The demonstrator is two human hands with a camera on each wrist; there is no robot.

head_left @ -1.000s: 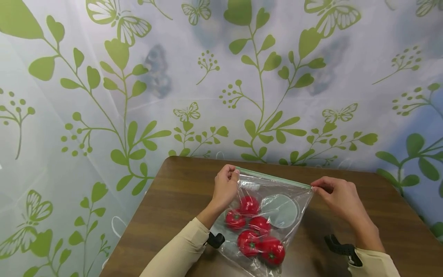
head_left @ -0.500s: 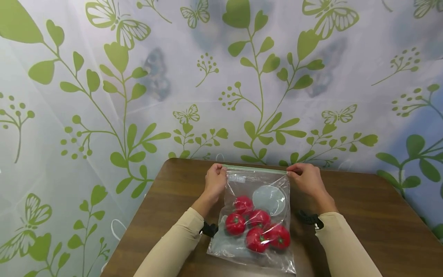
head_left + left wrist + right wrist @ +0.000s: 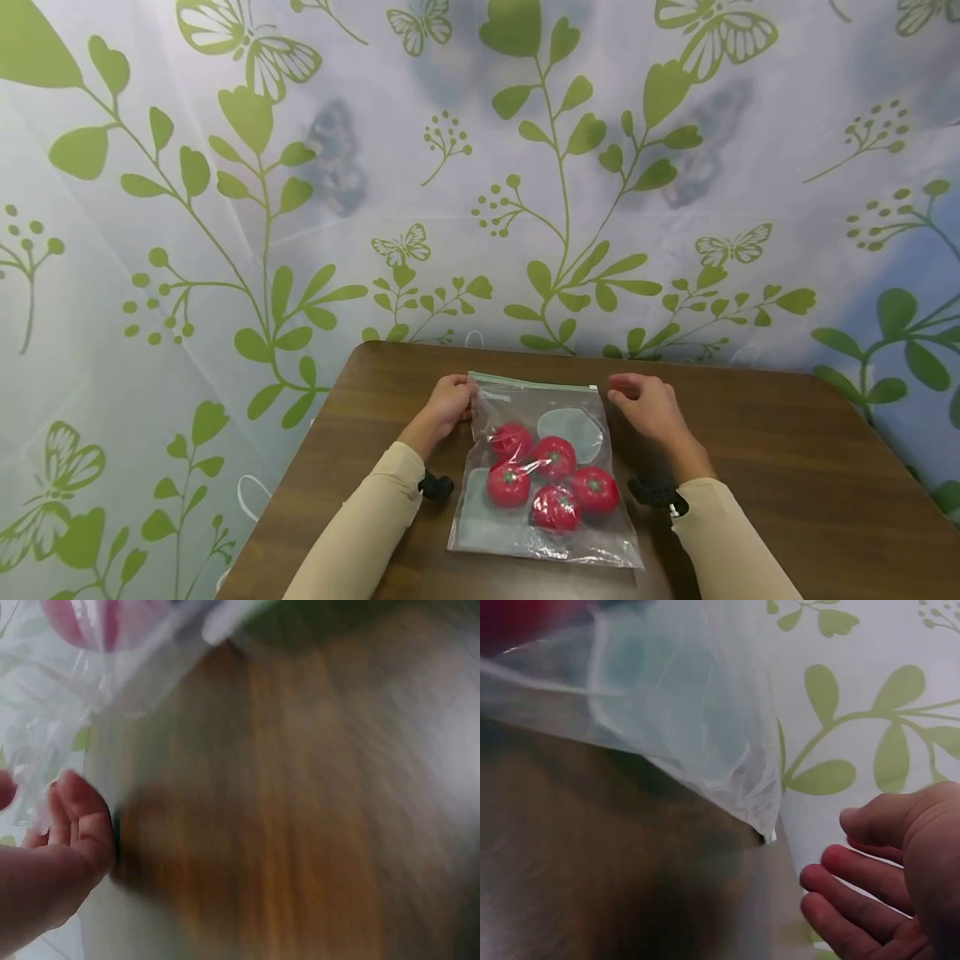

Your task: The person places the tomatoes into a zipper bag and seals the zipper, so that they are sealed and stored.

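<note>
A clear zip bag [image 3: 480, 433] with a pale green strip along its top lies on the brown table. Several red tomatoes [image 3: 554, 457] show through the plastic. At the bag's upper left corner is my left hand [image 3: 450, 402]; in the left wrist view, the left hand [image 3: 71, 847] has its thumb apart from its loosely bent fingers, with plastic close by. My right hand [image 3: 648, 408] stands just off the upper right corner, holding nothing. In the right wrist view, a gap separates the right hand [image 3: 885, 877] from the bag's corner [image 3: 761, 817].
The wooden table [image 3: 757, 467] has its back edge against a hanging cloth [image 3: 420, 183] printed with green leaves and butterflies. A dark band [image 3: 437, 485] sits at the left wrist, another dark band [image 3: 654, 493] at the right.
The bag has come down flat onto the table, its contents shifting into a looser cluster. My right hand has moved left and let go of the top corner. The left hand has moved left and down.
</note>
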